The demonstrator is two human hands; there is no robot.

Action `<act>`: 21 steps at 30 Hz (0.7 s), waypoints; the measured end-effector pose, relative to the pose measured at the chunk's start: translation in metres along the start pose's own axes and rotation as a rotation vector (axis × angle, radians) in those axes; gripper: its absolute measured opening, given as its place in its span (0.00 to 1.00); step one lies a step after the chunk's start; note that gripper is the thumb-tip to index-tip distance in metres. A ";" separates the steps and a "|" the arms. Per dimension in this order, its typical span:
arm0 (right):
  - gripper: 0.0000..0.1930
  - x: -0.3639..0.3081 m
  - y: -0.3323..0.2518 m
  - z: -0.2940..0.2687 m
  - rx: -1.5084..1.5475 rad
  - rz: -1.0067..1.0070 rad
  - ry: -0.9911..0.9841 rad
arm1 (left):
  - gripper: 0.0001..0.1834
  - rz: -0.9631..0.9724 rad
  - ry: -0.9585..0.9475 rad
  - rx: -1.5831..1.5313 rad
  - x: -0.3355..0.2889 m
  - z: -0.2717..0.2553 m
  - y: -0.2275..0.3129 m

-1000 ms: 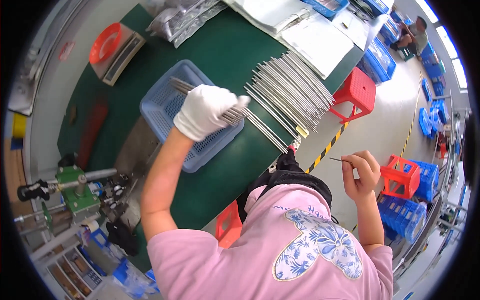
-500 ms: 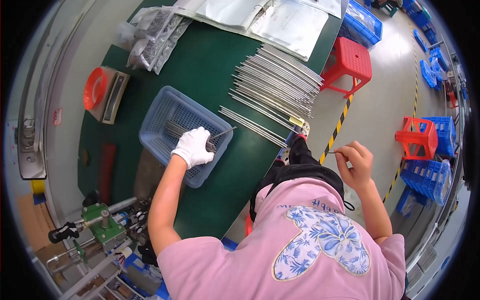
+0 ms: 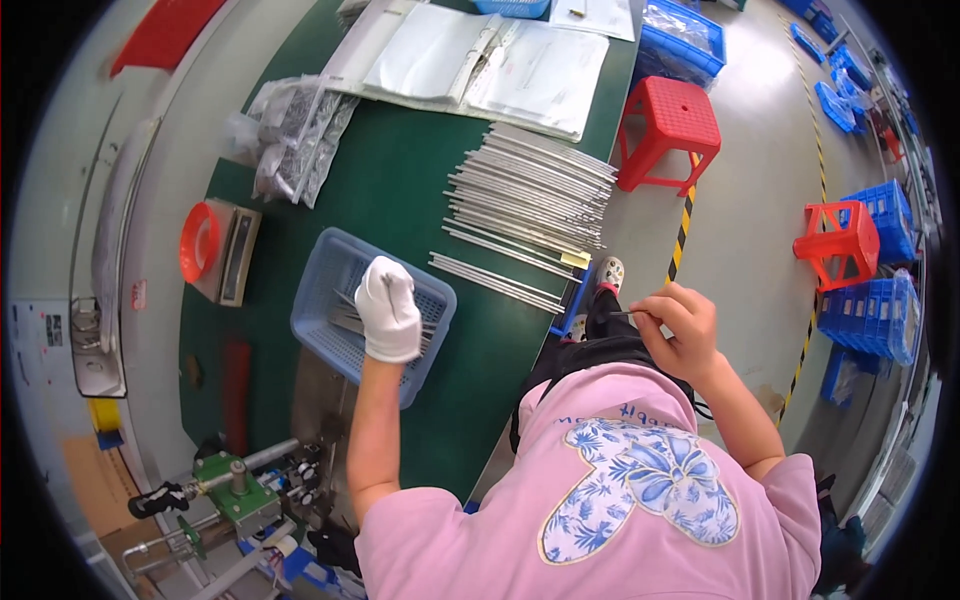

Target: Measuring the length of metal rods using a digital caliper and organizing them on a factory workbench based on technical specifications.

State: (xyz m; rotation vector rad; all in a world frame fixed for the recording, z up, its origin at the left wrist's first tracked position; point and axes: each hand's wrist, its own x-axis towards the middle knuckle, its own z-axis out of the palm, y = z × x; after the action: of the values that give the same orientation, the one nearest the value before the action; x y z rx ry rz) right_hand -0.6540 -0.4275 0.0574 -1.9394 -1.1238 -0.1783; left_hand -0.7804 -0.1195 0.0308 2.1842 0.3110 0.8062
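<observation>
A white-gloved fist, my left hand [image 3: 388, 312], is raised over the blue plastic basket [image 3: 312, 345]. Its fingers are closed, and what they hold, if anything, I cannot make out. Thin grey metal rods [image 3: 345, 325] lie loose in the basket, partly hidden by the glove. Bare and off to the right, beyond the table edge, my right hand [image 3: 682, 325] pinches a thin dark metal pin [image 3: 621, 313] between thumb and fingers. On the green table, long silvery rods [image 3: 530, 190] lie side by side in a row, with several more rods [image 3: 495, 282] set apart nearer me.
An open binder [image 3: 440, 60] covers the table's far end. Clear bags of parts [image 3: 300, 145] and a boxy device with a red dish [image 3: 222, 252] lie left. A green-bodied machine [image 3: 235, 490] stands at lower left. Red stools [image 3: 672, 120] and blue crates [image 3: 868, 312] occupy the floor.
My left hand has lifted from the rods in the basket, its fingers now drawn together and upward. My right hand still pinches the pin. The whole view has shifted slightly.
</observation>
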 end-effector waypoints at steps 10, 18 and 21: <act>0.06 0.039 -0.054 -0.049 0.204 -0.217 0.297 | 0.05 0.503 -0.441 -0.317 0.025 0.083 0.122; 0.07 0.015 -0.046 -0.058 0.091 -0.166 0.382 | 0.05 0.521 -0.546 -0.390 0.026 0.104 0.135; 0.08 0.012 -0.045 -0.059 0.084 -0.159 0.396 | 0.05 0.518 -0.566 -0.393 0.025 0.107 0.136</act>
State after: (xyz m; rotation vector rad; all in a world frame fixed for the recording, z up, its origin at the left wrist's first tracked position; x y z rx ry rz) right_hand -0.6650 -0.4529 0.1272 -1.6470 -0.9992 -0.5665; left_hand -0.6979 -0.2622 0.0895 2.0191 -0.6631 0.4236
